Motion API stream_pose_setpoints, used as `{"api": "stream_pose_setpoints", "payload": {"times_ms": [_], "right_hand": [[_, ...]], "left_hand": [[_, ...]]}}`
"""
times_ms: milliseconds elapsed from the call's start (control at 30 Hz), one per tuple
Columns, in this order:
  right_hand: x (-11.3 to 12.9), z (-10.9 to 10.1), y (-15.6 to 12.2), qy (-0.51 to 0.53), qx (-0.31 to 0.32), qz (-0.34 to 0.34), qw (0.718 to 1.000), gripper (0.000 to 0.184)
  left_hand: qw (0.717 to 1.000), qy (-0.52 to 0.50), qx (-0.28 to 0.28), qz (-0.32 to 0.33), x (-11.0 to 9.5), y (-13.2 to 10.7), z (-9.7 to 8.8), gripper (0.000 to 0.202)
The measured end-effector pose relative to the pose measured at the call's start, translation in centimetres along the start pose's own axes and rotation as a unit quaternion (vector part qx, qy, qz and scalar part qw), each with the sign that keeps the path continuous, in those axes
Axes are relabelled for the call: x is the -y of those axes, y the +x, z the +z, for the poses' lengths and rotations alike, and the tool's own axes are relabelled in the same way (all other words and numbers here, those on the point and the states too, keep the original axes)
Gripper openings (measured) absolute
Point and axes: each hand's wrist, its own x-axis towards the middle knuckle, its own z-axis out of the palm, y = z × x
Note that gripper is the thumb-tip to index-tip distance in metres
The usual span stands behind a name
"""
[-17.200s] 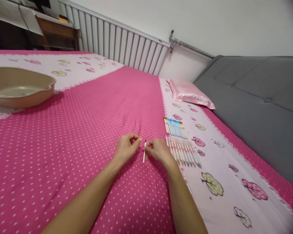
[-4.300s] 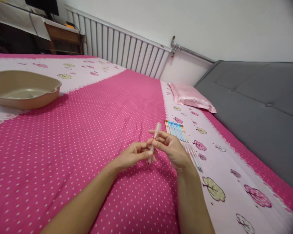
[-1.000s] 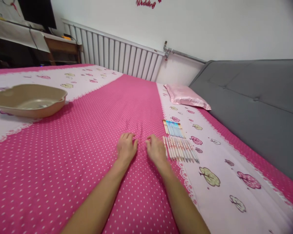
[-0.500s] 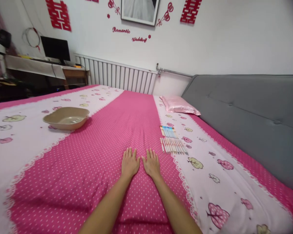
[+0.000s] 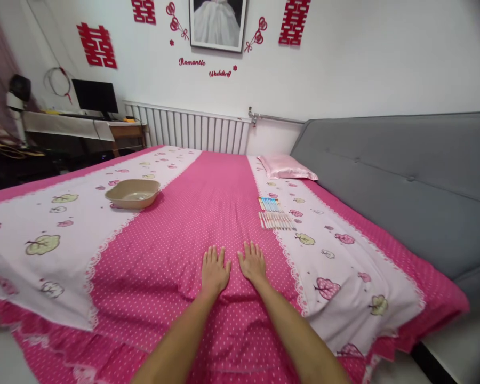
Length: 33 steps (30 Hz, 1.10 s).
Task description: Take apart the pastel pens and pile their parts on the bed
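Note:
My left hand (image 5: 216, 271) lies flat, palm down, on the pink dotted bedspread (image 5: 144, 277), its fingers stretched forward. Beside it my right hand (image 5: 253, 262) rests the same way, a small gap between the two thumbs. Neither hand holds anything. Beyond my right hand are two rows of slim pens: a shorter row of blue and orange-tipped pens (image 5: 270, 205) at the back and a longer row of pale pens (image 5: 277, 221) in front. Farther off to the left stands a beige plastic basin (image 5: 133, 194), apart from both hands.
A pink satin pillow (image 5: 287, 167) lies near the grey padded headboard (image 5: 388, 154) on the right. Behind the bed a white radiator (image 5: 188, 128) runs along the wall. A desk with a monitor (image 5: 95, 98) stands at the far left. The bed's near edge has a ruffle.
The view has pulled back and tilted up, showing the bed's near edge. My hands are slightly farther apart, still flat on the bedspread and nearer its edge. Pens and basin look unmoved.

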Motion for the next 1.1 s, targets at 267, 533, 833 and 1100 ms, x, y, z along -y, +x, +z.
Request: {"api": "stream_pose_setpoints", "payload": {"times_ms": [267, 533, 833, 1100], "right_hand": [[-0.6, -1.2, -1.5, -0.010, 0.063, -0.016, 0.998, 0.068], [-0.7, -1.3, -1.4, -0.008, 0.090, -0.019, 0.996, 0.067], [-0.9, -0.9, -0.9, -0.005, 0.080, -0.021, 0.997, 0.067], [-1.0, -0.7, -0.7, 0.000, 0.073, -0.026, 0.997, 0.066]], "left_hand": [[0.996, -0.022, 0.086, 0.004, 1.5, -2.6, -0.5, 0.078], [0.988, -0.022, 0.152, -0.012, 2.1, -2.7, -1.0, 0.086], [0.985, -0.016, 0.172, -0.027, 1.8, -2.5, -0.9, 0.087], [0.982, -0.012, 0.185, -0.038, 1.6, -2.1, -1.0, 0.089]]}}
